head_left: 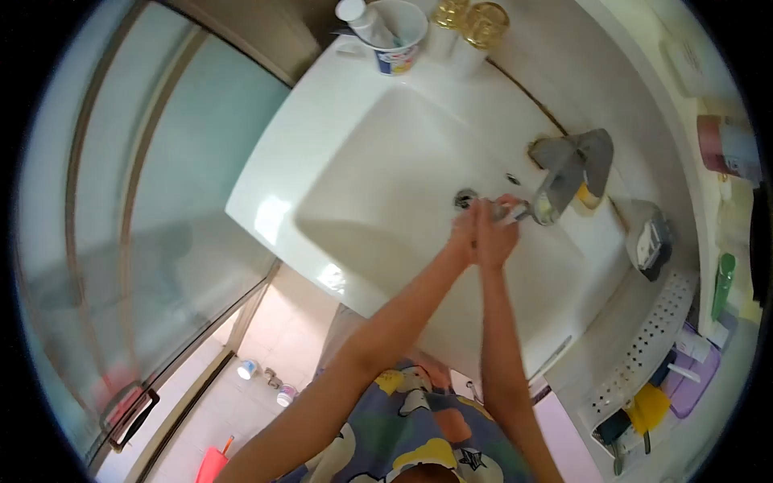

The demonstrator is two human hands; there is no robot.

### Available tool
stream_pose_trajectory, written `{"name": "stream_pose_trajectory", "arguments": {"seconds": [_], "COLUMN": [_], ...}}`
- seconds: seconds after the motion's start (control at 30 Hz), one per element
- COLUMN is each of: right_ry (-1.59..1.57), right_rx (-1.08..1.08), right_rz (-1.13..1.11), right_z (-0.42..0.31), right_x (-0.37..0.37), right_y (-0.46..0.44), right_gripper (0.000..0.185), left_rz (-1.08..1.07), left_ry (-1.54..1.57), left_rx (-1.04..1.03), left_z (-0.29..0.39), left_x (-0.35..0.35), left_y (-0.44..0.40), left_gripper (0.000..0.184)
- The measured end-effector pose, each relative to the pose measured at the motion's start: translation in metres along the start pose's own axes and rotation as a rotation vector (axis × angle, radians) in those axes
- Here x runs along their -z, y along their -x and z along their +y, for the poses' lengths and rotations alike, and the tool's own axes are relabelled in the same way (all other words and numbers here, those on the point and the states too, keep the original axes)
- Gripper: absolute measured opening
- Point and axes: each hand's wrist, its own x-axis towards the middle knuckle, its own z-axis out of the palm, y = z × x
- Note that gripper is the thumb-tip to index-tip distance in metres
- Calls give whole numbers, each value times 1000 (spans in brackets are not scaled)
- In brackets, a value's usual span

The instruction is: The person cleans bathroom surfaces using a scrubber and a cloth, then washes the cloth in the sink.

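My left hand [462, 235] and my right hand [501, 232] are pressed against each other over the white sink [378, 153], just below the grey metal faucet [555, 189]. A stream of water [515, 213] seems to run from the spout onto my right hand. The fingers overlap and are blurred, so whether anything small is between them cannot be made out. Close to my fingertips is the round drain [465, 198]. A small dark overflow hole [512, 179] shows in the basin wall.
A mug [396, 60] with a white tube and two gold-capped bottles [483, 28] stand at the sink's far corner. Something yellow [589, 196] lies behind the faucet. A perforated white basket [656, 338] is on the right; a frosted glass door [201, 137] on the left.
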Motion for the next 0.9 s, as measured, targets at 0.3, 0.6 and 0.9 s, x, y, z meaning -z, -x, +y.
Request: {"name": "stream_pose_trajectory", "arguments": {"seconds": [0.3,0.6,0.9], "right_ry": [92,362,165], "right_rx": [-309,-202,-362], "right_rz": [-64,-181,-401], "right_z": [-27,-9,47], "right_x": [-7,0,39], "right_y": [-7,-10,-26], "right_gripper": [34,39,24], "left_rz": [15,99,-101], "left_ry": [513,453,-196], "left_rx": [231,359,20], "left_z": [9,39,84], "left_x": [3,3,40], "left_y": [1,32,38], "left_gripper": [39,54,25]}}
